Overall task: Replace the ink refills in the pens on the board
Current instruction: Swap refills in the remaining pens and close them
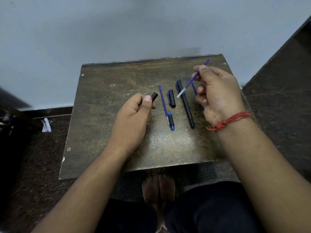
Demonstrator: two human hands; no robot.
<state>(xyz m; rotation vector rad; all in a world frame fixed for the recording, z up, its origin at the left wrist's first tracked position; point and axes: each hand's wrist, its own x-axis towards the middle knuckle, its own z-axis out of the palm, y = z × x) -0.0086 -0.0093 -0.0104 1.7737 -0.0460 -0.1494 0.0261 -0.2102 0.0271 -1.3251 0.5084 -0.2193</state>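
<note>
The left hand (134, 113) closes its grip on a black pen barrel (154, 97), whose open end sticks out past the thumb. The right hand (217, 93) pinches a blue refill (193, 79) held aslant above the desk (104, 125). Between the two grips lie a second refill (162, 101), a black cap (171, 98) and a blue-tipped pen section (171, 121). Just under the right grip lies a capped black pen (186, 105). A red thread (230, 121) circles the right wrist.
</note>
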